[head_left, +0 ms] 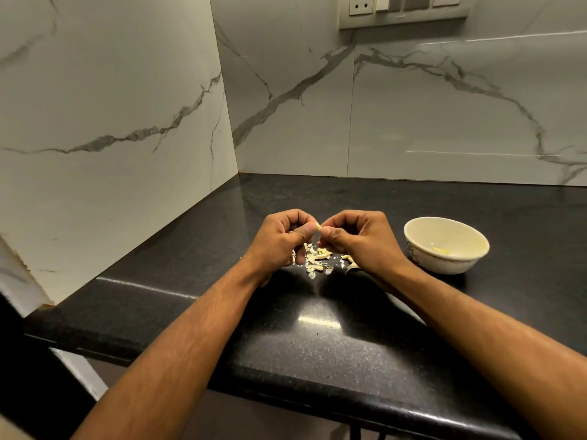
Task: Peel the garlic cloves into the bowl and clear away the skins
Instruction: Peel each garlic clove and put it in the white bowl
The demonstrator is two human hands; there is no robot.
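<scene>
— Granite, black and speckled, runs from the near counter (317, 344) edge out to the wall corner. What sits closest on it?

— Two forearms come in from the near edge, and between the wrists lies a loose heap of skins (317, 260), pale and papery, directly under the hands.

— And the hands themselves?

— Both are curled. The left hand (281, 241) pinches one end of a clove (317, 228) with thumb and fingers; the right hand (355, 238) pinches the other end, fingertips meeting just above the skins. So the clove is held in the air between them, its long axis running roughly left to right.

— Where does it have to go?

— Into the bowl (413, 236), which stands on the counter just beside the right wrist, off to the right and about level with the hands. The right hand is plainly the nearer one, so I would judge it the natural carrier once the skin is off. At least one yellowish peeled piece (440, 250) lies inside already.

— Anything readable farther back?

— No. Beyond the bowl are veined marble wall tiles (444, 122) and a switch plate (403, 9) with a socket at the top edge; no brand, label or lettering can be made out anywhere.
</scene>
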